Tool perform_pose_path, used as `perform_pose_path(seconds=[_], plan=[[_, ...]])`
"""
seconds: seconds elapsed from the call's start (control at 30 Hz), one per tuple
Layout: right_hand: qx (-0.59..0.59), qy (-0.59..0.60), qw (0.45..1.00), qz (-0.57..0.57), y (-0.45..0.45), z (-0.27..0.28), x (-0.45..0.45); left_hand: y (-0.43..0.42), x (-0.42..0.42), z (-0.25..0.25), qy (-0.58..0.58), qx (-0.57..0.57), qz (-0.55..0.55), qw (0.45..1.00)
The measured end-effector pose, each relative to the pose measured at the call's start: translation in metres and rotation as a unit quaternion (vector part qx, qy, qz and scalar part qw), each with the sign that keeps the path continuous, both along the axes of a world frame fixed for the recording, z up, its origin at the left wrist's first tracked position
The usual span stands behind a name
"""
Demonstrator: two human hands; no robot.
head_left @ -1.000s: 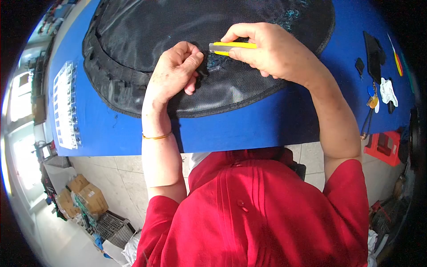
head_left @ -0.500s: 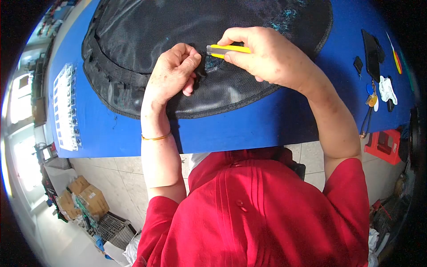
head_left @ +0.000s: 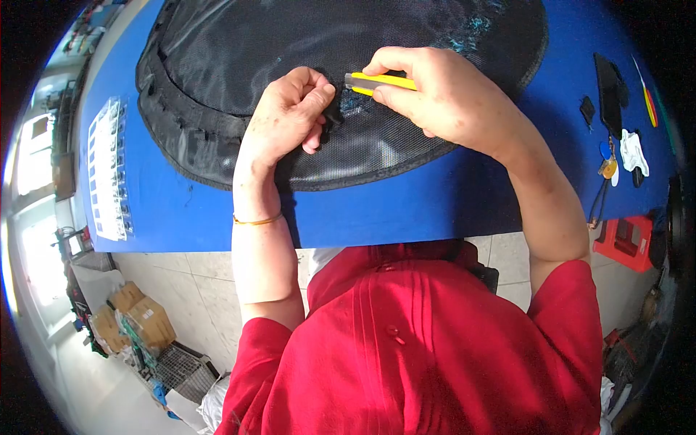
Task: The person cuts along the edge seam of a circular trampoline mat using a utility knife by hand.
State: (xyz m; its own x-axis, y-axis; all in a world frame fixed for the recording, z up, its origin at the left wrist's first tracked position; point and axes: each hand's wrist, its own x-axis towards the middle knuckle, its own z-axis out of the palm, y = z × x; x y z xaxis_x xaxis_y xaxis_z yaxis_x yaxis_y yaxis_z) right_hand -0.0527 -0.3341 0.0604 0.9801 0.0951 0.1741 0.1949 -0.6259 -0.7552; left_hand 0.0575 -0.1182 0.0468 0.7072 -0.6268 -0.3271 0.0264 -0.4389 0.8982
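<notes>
Blue tabletop [head_left: 406, 221] fills the upper part of the view, and on it lies a large black mesh panel [head_left: 377, 148] with a rounded, bound edge. Over the near part of this mesh panel are both hands of the person. The left hand [head_left: 292, 112] is curled, with its thumb and forefinger pressed together; whether some mesh or thread is caught between them, I cannot tell. The right hand [head_left: 453, 94] pinches a yellow utility knife [head_left: 366, 83] between its thumb and fingers. The knife points toward the left fingertips, near them but apart; if its tip touches the mesh panel, I cannot tell. Beside the knife, bluish fuzz [head_left: 353, 103] shows on the mesh panel, and brighter teal fuzz [head_left: 471, 32] is on its far right part.

To the left of the mesh panel lies a clear plastic strip [head_left: 109, 174] with a row of cells. To the right of the mesh panel are a flat black rectangular object [head_left: 607, 94], a small dark piece [head_left: 586, 109], a crumpled white piece [head_left: 633, 150] and a slim red-and-yellow tool [head_left: 649, 107]. Below the tabletop, a red plastic stool [head_left: 641, 250] stands at the mesh panel's near right, and cardboard boxes [head_left: 151, 324] at its near left.
</notes>
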Motion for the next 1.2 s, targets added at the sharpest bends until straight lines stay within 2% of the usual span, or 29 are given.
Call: perform_pose_path(seconds=[0.17, 0.23, 0.97, 1.2], plan=[[-0.004, 0.004, 1.0, -0.003, 0.0013, 0.0016, -0.0006, -0.0004, 0.0003, 0.0001, 0.0, 0.002, -0.001, 1.0], [0.005, 0.045, 0.999, 0.015, 0.0016, 0.0039, -0.0025, -0.0008, -0.0001, 0.0005, 0.003, 0.004, 0.001, 1.0], [0.0, 0.003, 0.999, 0.035, 0.0033, 0.0031, -0.004, 0.0014, 0.0004, -0.0023, -0.004, 0.001, -0.002, 1.0], [0.014, 0.05, 0.998, 0.039, 0.0015, 0.0045, -0.0032, 0.0022, 0.002, -0.0035, 0.002, 0.0, -0.004, 1.0]])
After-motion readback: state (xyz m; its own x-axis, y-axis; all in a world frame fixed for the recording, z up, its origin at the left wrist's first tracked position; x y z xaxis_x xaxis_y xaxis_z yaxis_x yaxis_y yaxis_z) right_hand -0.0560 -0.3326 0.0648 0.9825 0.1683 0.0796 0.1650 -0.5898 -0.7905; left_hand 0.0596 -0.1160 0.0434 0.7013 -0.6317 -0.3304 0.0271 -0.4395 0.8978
